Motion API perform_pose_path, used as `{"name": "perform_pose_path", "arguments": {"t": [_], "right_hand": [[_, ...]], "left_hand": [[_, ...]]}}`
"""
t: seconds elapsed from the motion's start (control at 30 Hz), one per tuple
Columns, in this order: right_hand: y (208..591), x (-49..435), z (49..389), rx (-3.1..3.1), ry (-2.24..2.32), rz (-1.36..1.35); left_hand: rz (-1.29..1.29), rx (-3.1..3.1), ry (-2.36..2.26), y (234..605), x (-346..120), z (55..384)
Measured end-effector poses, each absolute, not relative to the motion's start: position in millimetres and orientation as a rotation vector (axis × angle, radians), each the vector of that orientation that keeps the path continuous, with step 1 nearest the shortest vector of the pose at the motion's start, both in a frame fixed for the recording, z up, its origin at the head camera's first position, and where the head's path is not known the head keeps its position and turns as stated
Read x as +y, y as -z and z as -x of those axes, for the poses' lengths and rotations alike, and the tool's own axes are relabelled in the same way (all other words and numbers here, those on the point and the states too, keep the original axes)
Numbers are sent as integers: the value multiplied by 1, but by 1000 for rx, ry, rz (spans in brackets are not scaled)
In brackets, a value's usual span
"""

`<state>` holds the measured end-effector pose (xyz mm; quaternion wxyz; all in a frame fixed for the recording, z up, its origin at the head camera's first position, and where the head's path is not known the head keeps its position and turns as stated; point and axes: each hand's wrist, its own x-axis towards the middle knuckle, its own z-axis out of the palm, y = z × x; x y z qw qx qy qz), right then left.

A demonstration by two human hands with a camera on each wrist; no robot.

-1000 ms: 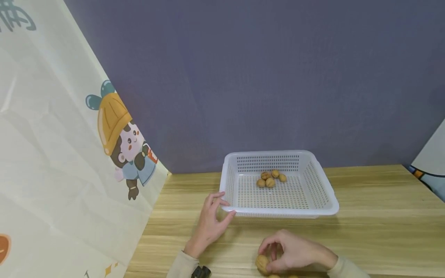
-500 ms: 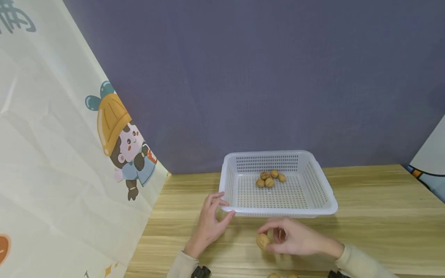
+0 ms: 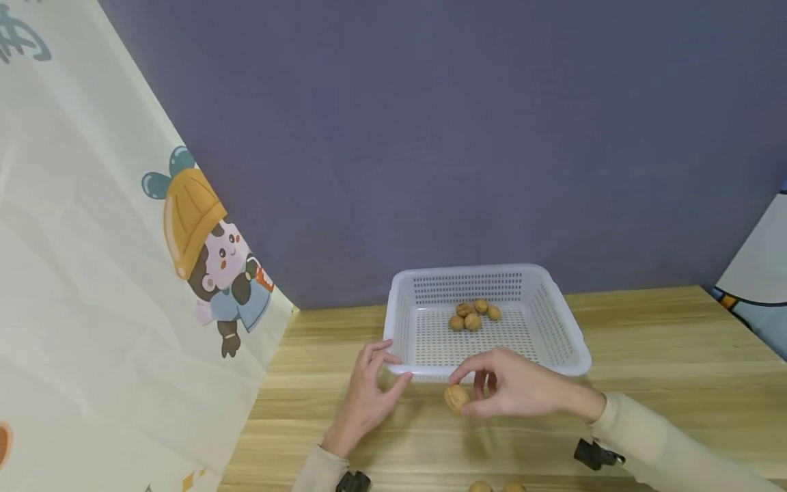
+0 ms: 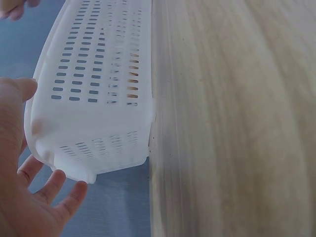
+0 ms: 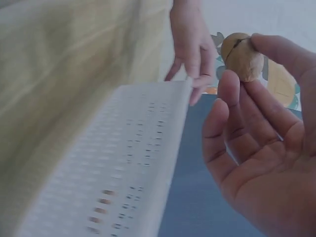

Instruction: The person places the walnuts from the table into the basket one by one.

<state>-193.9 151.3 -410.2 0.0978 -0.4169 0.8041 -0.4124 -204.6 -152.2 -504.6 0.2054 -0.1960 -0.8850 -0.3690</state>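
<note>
Between its thumb and fingers, my right hand (image 3: 522, 386) pinches a walnut (image 3: 457, 398) above the table, close to the basket's near rim. The right wrist view shows the same walnut (image 5: 243, 58) at the fingertips, a dark seam line across it. My left hand (image 3: 371, 391) holds the near left corner of the white plastic basket (image 3: 578, 335). In the left wrist view, the thumb and fingers of the left hand (image 4: 29, 192) lie around that corner. Inside the basket, several walnuts (image 3: 472, 322) sit together toward the back.
Two more walnuts (image 3: 480, 486) lie at the bottom edge of the head view, partly cut off. The basket stands on a wooden table (image 3: 639, 342). Behind it rises a dark blue-grey backdrop (image 3: 430, 137), with a white cartoon-printed sheet (image 3: 80, 239) on the left.
My right hand has lifted the walnut from the near part of the table and carried it forward to the basket's front rim. The left hand has stayed at the corner.
</note>
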Motion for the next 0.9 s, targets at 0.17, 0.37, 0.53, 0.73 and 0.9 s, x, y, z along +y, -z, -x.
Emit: {"name": "perform_pose_path", "arguments": {"t": [0.17,0.37,0.53,0.73,0.9], "right_hand": [[386,146,204,2408,1189,1208],[372,147,225,2457,1257,1232],[372,152,248,2521,1299,1112],[380,163,275,2556,1343,953],[388,173,300,2536,1379,807]], "left_hand": [[542,-2454,1038,506,-152,204],[546,-2448,1039,505,-151,205],[541,-2461,1055,504,-152,206],[535,-2476,1046,506,-152,207],[530,-2475,1039,507,-152,207]]}}
